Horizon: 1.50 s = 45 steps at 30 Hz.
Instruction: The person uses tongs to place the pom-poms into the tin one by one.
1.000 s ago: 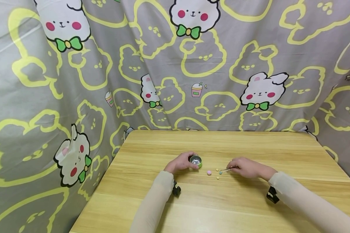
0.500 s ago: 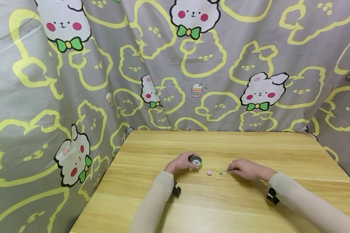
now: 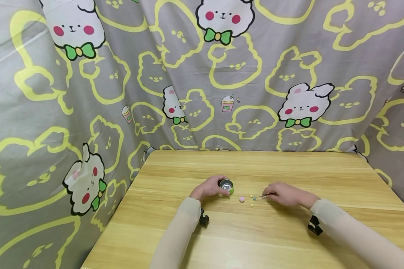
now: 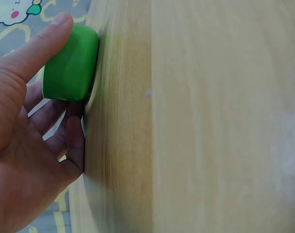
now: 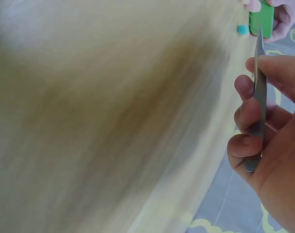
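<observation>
My left hand (image 3: 213, 186) grips a small round green tin (image 4: 72, 65) that stands on the table, thumb on the near side and fingers behind it. Its open top faces up in the head view, and something pale lies inside, too small to name. In my right hand (image 3: 284, 194) is a pair of slim metal tweezers (image 5: 259, 97), held between thumb and curled fingers. Their tips point at a small teal ball (image 3: 254, 198); whether they touch it I cannot tell. Left of it lies a larger pink ball (image 3: 241, 199), with two small yellow balls (image 3: 251, 205) close by.
A light wooden table (image 3: 175, 168) carries everything. Behind it and along the sides hangs a grey curtain (image 3: 195, 74) with cartoon bears. A black wrist strap (image 3: 315, 225) sits below my right sleeve, another strap (image 3: 204, 218) below the left.
The tweezers and right hand have shifted only slightly around the teal ball, which has moved a tiny bit. My left hand and the tin stay in place.
</observation>
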{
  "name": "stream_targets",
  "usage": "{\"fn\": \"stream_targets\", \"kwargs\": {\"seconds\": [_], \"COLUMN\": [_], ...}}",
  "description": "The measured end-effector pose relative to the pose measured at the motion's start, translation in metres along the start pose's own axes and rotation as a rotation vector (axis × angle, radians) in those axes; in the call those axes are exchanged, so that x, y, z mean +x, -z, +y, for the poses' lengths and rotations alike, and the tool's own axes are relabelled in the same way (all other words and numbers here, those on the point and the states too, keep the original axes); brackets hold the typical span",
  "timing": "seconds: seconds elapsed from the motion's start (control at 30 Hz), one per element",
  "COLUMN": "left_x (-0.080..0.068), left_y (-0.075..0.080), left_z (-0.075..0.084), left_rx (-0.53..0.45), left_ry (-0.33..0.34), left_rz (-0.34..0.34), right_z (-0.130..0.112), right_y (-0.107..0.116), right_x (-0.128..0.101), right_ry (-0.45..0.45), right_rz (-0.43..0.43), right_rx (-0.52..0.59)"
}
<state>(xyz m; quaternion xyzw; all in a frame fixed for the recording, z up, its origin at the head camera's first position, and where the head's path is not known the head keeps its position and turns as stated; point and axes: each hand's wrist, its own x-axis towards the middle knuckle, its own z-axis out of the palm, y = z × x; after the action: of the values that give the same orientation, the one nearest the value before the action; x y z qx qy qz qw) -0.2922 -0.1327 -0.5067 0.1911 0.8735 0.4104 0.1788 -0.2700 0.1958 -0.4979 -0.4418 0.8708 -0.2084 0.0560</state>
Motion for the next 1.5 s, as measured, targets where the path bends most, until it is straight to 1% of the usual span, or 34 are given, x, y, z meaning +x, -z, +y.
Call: {"fn": "stream_targets", "kwargs": {"seconds": [0.17, 0.33, 0.43, 0.6, 0.93, 1.2, 1.5], "left_x": [0.000, -0.001, -0.001, -0.001, -0.002, 0.001, 0.002], "left_y": [0.000, 0.000, 0.000, 0.000, 0.000, 0.001, 0.001], "left_z": [0.001, 0.001, 0.000, 0.000, 0.002, -0.001, -0.002], "left_rx": [-0.003, -0.001, -0.007, -0.010, -0.002, 0.019, 0.017], "left_ry": [0.002, 0.008, 0.010, 0.011, 0.000, -0.012, -0.009], "left_rz": [0.006, 0.006, 0.004, 0.008, 0.004, 0.002, 0.000], "right_z": [-0.001, 0.002, 0.003, 0.004, 0.005, 0.007, 0.008], "right_y": [0.005, 0.004, 0.002, -0.001, -0.005, -0.004, -0.003], "right_x": [0.001, 0.001, 0.002, 0.004, 0.007, 0.005, 0.004], "right_ry": [0.018, 0.048, 0.050, 0.013, -0.021, -0.028, -0.029], "right_rz": [0.030, 0.057, 0.064, 0.037, -0.014, -0.021, -0.017], "right_rx": [0.017, 0.011, 0.006, -0.003, 0.010, 0.017, 0.041]}}
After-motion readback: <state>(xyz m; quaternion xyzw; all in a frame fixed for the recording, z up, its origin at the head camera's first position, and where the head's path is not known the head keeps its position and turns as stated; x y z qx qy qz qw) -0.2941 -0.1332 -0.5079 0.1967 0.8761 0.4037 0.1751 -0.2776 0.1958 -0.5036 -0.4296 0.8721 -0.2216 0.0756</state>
